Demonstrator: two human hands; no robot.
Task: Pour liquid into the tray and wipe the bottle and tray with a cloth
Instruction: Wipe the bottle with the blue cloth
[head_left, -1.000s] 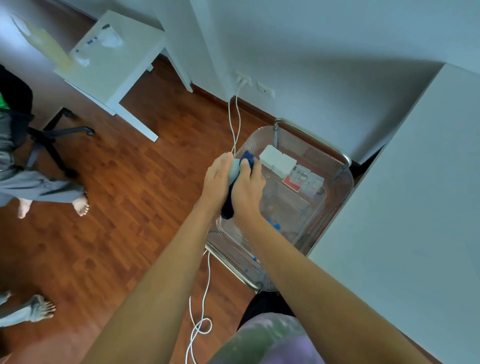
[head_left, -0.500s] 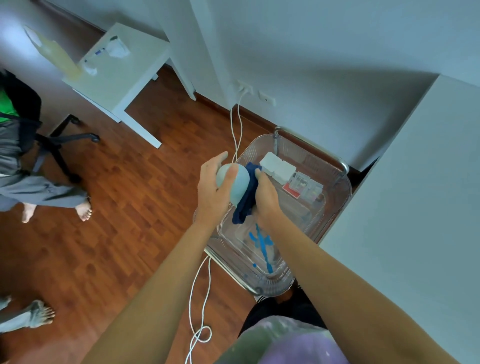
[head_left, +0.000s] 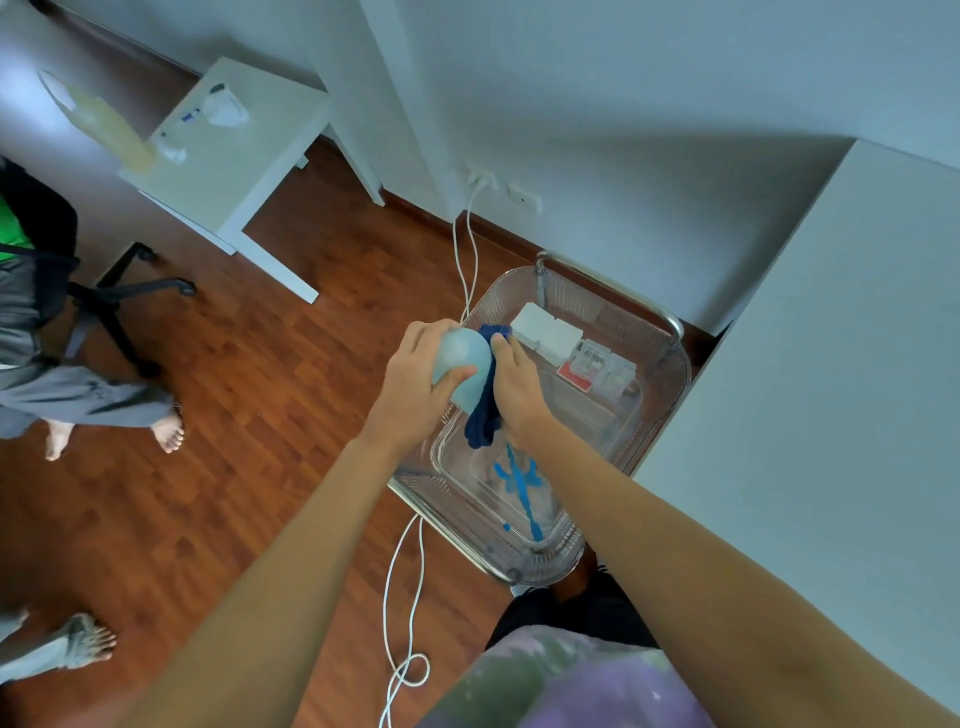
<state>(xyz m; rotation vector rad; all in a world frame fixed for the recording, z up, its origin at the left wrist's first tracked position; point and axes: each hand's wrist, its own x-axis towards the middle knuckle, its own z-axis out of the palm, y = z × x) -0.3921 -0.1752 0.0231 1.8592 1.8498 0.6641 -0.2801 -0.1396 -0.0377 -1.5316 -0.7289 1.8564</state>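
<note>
The left hand (head_left: 415, 384) has a closed grip around a pale blue bottle (head_left: 465, 364), thumb across its front, fingers wrapped behind. The right hand (head_left: 517, 384) has a closed grip on a dark blue cloth (head_left: 483, 421), pressing it against the side of the bottle just right of the left grip. The loose end of the cloth hangs below both grips. Directly beneath the grips sits a clear tray (head_left: 628, 415) with streaks of blue liquid (head_left: 519, 480) on its floor. The tray rests in a metal basket (head_left: 675, 364), which also holds white boxes (head_left: 545, 332) beyond the right grip. A white cable (head_left: 410, 587) trails on the wooden floor (head_left: 260, 415) below the left forearm
</note>
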